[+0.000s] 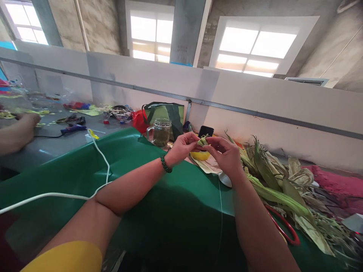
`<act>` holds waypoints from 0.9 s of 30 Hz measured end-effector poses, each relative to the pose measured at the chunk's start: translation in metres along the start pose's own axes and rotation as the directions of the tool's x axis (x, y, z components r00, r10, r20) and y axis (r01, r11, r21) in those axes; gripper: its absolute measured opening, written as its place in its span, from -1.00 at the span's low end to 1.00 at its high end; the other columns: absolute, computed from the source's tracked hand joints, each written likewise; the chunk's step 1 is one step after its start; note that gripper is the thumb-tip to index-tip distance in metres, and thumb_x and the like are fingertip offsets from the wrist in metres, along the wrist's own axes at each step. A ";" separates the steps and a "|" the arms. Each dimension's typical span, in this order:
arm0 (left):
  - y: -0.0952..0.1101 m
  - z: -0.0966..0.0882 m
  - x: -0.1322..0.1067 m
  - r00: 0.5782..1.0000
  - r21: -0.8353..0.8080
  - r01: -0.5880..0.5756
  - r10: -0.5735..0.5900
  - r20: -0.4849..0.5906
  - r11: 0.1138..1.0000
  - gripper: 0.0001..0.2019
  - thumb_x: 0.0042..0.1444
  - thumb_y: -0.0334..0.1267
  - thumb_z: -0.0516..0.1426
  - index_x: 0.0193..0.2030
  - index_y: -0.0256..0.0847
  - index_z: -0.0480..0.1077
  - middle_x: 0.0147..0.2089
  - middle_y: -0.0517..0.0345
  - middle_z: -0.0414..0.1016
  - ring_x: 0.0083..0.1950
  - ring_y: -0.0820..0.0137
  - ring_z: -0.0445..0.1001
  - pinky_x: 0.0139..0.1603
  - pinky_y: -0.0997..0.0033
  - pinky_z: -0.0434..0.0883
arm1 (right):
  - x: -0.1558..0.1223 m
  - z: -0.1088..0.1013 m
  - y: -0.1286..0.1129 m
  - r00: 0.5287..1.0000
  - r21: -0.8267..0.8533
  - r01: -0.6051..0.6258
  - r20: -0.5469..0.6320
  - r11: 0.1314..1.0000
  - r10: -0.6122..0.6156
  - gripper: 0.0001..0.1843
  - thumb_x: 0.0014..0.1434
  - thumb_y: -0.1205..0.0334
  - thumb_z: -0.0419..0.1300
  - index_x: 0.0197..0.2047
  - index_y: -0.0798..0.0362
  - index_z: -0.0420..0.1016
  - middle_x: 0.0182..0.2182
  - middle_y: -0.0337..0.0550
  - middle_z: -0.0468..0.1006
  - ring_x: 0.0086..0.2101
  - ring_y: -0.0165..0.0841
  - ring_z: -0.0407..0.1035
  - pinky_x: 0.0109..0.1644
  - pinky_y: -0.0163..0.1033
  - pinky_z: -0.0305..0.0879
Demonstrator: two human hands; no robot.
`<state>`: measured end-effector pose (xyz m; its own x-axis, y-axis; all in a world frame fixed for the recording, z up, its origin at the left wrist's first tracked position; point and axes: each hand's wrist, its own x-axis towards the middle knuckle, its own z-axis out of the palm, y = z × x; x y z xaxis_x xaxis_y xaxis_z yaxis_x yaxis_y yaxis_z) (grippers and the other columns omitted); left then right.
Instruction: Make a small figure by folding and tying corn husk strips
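Note:
Both my hands meet above the green table cover (170,211) and pinch a small green folded piece of husk (202,141). My left hand (183,148), with a dark bead bracelet on its wrist, grips it from the left with closed fingers. My right hand (225,155) pinches it from the right. A thin thread (220,211) hangs down from below my right hand. A yellow object (200,155) sits on the table just under the hands.
A pile of corn husks and leaves (283,181) lies to the right, with a red ring (286,226) beneath it. A glass mug (160,132), a green bag (167,113) and a phone (206,131) stand behind. A white cable (99,166) crosses the left. Another person's hand (19,128) rests far left.

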<state>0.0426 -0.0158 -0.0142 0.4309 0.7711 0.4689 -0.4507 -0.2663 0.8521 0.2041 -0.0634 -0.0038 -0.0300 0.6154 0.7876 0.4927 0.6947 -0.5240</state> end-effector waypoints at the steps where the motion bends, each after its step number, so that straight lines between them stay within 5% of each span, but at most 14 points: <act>1: 0.000 0.000 0.000 1.000 0.003 -0.009 0.009 -0.001 1.000 -0.49 -0.26 0.05 0.41 -0.41 -0.28 0.31 -0.45 0.26 0.50 -0.43 0.54 0.53 -0.29 0.54 0.52 | 0.000 0.000 0.000 1.000 -0.010 0.011 -0.004 1.000 -0.011 -0.75 0.05 0.03 0.34 -0.27 0.02 0.59 -0.35 -0.15 0.57 -0.44 -0.36 0.45 -0.31 -0.17 0.49; 8: -0.002 -0.001 0.000 0.999 0.031 -0.042 0.043 -0.021 0.999 -0.48 -0.22 0.09 0.39 -0.37 -0.26 0.28 -0.41 0.25 0.52 -0.40 0.51 0.55 -0.30 0.53 0.52 | -0.002 0.001 -0.003 0.990 -0.147 0.117 -0.059 0.982 -0.127 -0.87 0.07 0.15 0.32 -0.34 0.02 0.56 -0.43 -0.20 0.52 -0.49 -0.40 0.41 -0.37 -0.24 0.43; 19: 0.003 0.003 -0.004 1.000 0.016 -0.023 0.023 0.001 1.000 -0.49 -0.19 0.07 0.38 -0.37 -0.26 0.26 -0.36 0.18 0.56 -0.27 0.35 0.63 -0.27 0.49 0.52 | -0.006 0.005 -0.006 0.981 -0.243 0.091 -0.143 0.966 -0.129 -0.87 0.10 0.22 0.20 -0.28 -0.04 0.56 -0.40 -0.18 0.61 -0.44 -0.34 0.47 -0.26 -0.18 0.47; 27: 0.003 0.003 -0.003 0.998 0.066 -0.067 0.068 -0.013 0.996 -0.46 -0.23 0.13 0.38 -0.40 -0.27 0.28 -0.42 0.24 0.52 -0.36 0.45 0.59 -0.24 0.48 0.53 | -0.002 -0.003 -0.007 0.998 -0.030 -0.028 -0.049 0.999 0.026 -0.75 0.13 0.09 0.22 -0.21 0.03 0.63 -0.36 -0.12 0.65 -0.41 -0.30 0.53 -0.28 -0.18 0.49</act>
<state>0.0424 -0.0203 -0.0122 0.3892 0.7586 0.5226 -0.4260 -0.3548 0.8323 0.2038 -0.0708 -0.0008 0.0257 0.6143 0.7886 0.5196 0.6657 -0.5356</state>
